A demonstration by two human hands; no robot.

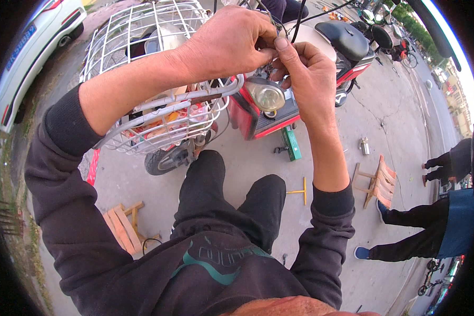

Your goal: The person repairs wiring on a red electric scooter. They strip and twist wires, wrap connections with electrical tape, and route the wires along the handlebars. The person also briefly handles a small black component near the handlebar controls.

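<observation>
Outdoor pavement (405, 158) for a workbench, lol, with a white car (42, 47) off to the left and a bystander in a blue top (461, 224) over on the right. Slatted wooden stool (383, 181) on the ground to the right, yellow T-shaped tool (304, 190) and green box (291, 143) nearer the middle.

Now the fiddly bit: thin wire (275, 21) up between the fingertips, just above the headlight (267, 96) of a red scooter (240, 108), near a white wire basket (163, 112). Left hand (229, 45) curled over, apparently pinching the wire between thumb and fingertips. Right hand (310, 71) raised opposite, thumb and forefinger pinched at the same spot, tips practically meeting. Can't make out the end of the wire, too small and mostly covered.

Tips, just judging from the look of it: hold one side dead still and do all the moving with the other. Pinch close to the working spot, otherwise likely to bend away. Go light on tension, probably easy to nick or snap. Watch out for the black cable (300, 16) hanging right beside, and don't snag it. Don't rush, and try a gentle tug before letting go.
</observation>
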